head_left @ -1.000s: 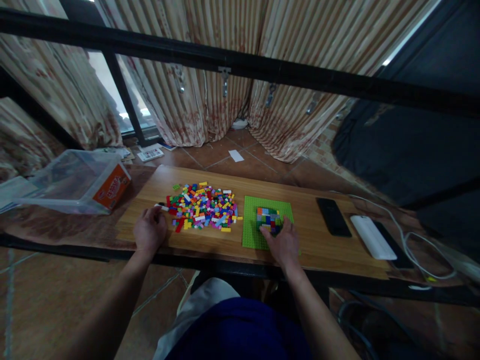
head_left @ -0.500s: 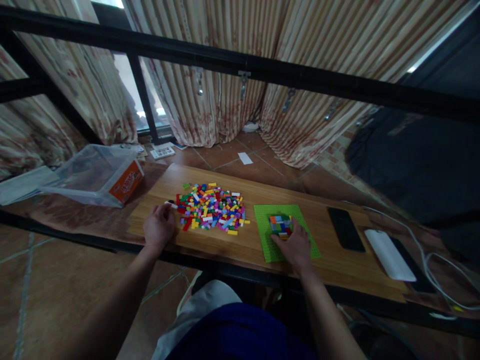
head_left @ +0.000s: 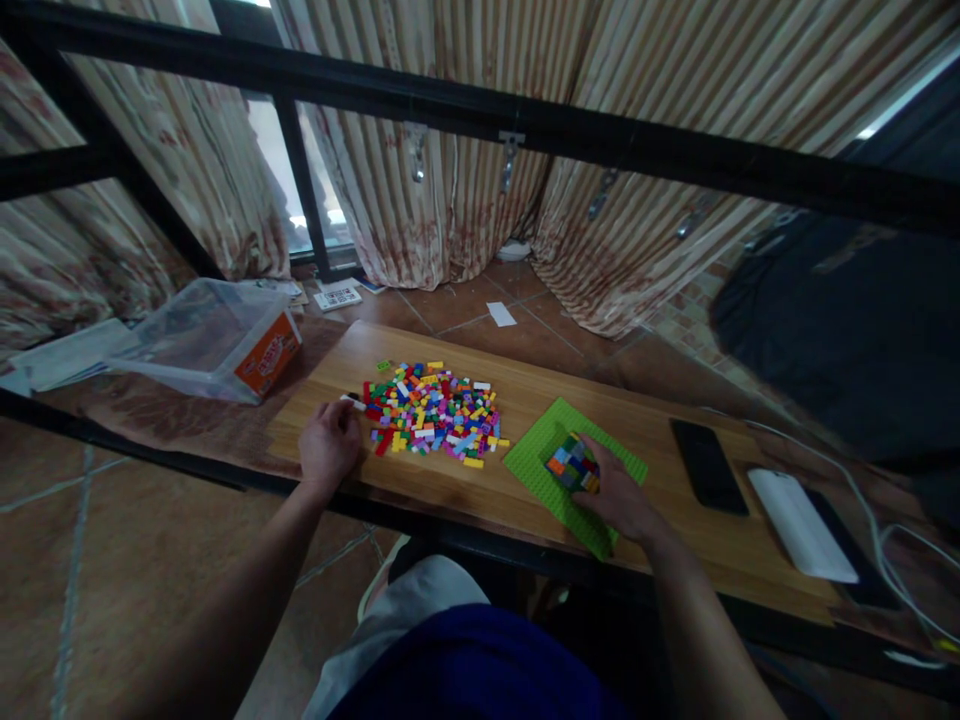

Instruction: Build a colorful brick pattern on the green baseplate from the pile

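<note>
Ideally, the right hand (head_left: 621,500) steadies the brick block (head_left: 568,464) squarely on the green baseplate (head_left: 529,459), 4 o'clock from the loose pile (head_left: 442,412); thumb and fingers straddle the block, pinch unclear. The left hand (head_left: 328,446) curls at the pile's 9 o'clock beside a white brick (head_left: 352,402), hold likewise unclear.

bare strip of board (head_left: 435,488) in front of brick pile (head_left: 442,415), hand could pass. gap from pile to green plate (head_left: 534,457) tight at plate's left corner, wider behind. right hand (head_left: 621,497) blocks plate's right side. plate-to-black phone (head_left: 708,466) gap narrow. left hand (head_left: 330,447) blocks pile's left.
</note>
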Action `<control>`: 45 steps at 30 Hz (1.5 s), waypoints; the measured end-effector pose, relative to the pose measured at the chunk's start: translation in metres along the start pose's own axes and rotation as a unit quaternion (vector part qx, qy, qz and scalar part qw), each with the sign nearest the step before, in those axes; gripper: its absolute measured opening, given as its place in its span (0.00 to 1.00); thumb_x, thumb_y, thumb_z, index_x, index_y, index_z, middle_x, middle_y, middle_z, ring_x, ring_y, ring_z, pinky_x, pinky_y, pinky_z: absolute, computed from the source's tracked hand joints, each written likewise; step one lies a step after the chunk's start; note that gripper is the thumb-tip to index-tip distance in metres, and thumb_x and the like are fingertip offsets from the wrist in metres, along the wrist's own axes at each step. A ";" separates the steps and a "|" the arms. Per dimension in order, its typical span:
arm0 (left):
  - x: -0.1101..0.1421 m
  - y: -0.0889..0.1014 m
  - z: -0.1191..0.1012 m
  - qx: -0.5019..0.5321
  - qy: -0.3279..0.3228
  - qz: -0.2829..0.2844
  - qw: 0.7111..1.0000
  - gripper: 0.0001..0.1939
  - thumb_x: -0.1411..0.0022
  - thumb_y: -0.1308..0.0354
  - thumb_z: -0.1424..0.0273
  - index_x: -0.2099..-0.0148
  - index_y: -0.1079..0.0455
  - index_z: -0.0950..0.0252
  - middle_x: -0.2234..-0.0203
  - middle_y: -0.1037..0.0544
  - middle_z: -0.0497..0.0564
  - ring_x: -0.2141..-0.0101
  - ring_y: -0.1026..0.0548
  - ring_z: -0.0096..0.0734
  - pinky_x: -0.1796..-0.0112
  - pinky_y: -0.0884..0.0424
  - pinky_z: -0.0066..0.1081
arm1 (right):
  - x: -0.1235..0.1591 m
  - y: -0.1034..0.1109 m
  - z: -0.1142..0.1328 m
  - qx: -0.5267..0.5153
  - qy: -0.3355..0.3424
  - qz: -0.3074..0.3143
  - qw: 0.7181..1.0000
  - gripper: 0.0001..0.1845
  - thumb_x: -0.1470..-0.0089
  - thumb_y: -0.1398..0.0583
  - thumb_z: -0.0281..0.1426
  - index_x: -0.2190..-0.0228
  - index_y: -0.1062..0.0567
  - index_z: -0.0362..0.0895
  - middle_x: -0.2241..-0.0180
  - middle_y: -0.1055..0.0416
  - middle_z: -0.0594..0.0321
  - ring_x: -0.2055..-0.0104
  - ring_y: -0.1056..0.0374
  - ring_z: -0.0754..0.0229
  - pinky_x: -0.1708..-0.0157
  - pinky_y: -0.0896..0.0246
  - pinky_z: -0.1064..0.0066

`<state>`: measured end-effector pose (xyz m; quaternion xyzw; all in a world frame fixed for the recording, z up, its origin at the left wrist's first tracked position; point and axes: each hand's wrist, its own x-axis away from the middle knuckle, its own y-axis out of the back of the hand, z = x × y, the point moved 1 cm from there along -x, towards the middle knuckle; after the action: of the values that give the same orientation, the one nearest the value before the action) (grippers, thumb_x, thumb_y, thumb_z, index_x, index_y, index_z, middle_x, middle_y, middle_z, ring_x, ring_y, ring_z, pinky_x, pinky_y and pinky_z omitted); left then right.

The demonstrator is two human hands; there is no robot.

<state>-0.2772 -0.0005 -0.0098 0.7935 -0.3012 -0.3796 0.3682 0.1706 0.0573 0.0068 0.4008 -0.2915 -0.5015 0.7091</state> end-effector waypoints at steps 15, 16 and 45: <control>0.000 -0.002 0.001 0.010 0.003 0.007 1.000 0.14 0.40 0.48 0.70 0.54 0.27 0.63 0.63 0.23 0.53 0.64 0.25 0.36 0.64 0.33 0.31 | -0.017 -0.002 0.014 0.003 0.031 0.041 0.999 0.46 0.59 0.37 0.28 0.38 0.45 0.47 0.40 0.40 0.52 0.39 0.43 0.49 0.40 0.49 0.53; 0.000 -0.002 0.001 0.012 0.004 0.008 1.000 0.13 0.41 0.48 0.70 0.55 0.27 0.63 0.63 0.23 0.54 0.64 0.25 0.36 0.64 0.33 0.31 | -0.016 -0.002 0.014 0.011 0.035 0.033 0.999 0.46 0.59 0.37 0.29 0.38 0.44 0.47 0.40 0.41 0.53 0.39 0.44 0.49 0.40 0.48 0.52; -0.001 0.002 -0.001 0.003 -0.001 0.005 1.000 0.13 0.40 0.48 0.69 0.56 0.26 0.63 0.63 0.23 0.54 0.65 0.26 0.36 0.67 0.35 0.30 | -0.003 -0.085 0.146 0.027 0.064 -0.092 0.993 0.05 0.42 0.43 0.30 0.66 0.26 0.46 0.61 0.28 0.57 0.55 0.37 0.51 0.54 0.43 0.58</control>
<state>-0.2767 -0.0004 -0.0077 0.7927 -0.3072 -0.3774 0.3672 0.0096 0.0048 0.0077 0.4758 -0.2209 -0.5301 0.6662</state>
